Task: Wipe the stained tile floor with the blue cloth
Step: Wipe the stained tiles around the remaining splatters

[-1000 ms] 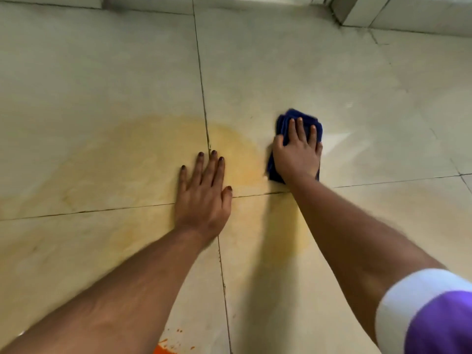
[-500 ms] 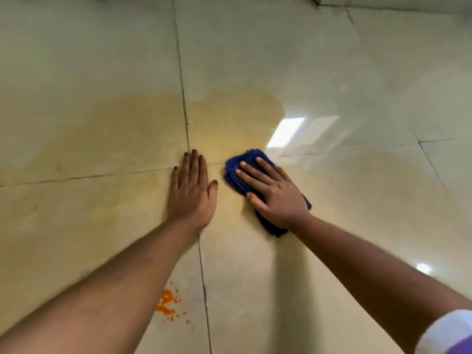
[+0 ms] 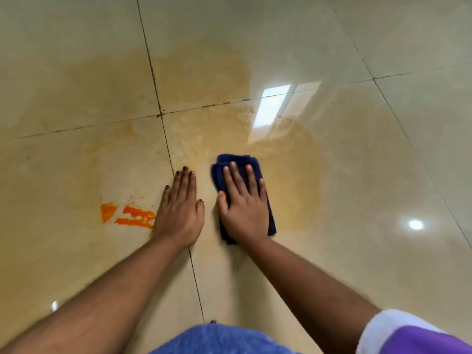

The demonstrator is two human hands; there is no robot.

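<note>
A folded dark blue cloth (image 3: 269, 215) lies flat on the glossy beige tile floor (image 3: 383, 264). My right hand (image 3: 244, 208) presses down on it, fingers spread and pointing away from me. Just to its left my left hand (image 3: 181, 213) rests palm-down on the bare tile over a grout line, holding nothing. A wide yellowish stain (image 3: 204, 80) spreads over the tiles beyond and around both hands. Bright orange smears (image 3: 132, 215) sit on the tile directly left of my left hand.
Dark grout lines cross at a joint (image 3: 159, 115) beyond my hands. Window glare (image 3: 270, 106) and a light reflection (image 3: 415, 224) shine on the wet-looking tile. Blue fabric (image 3: 224, 339) and a purple-and-white sleeve (image 3: 408, 335) fill the bottom edge.
My right hand has drawn the cloth back toward me, from the far side of the stain to beside my left hand. The view has tipped down, so the orange smears show fully.
</note>
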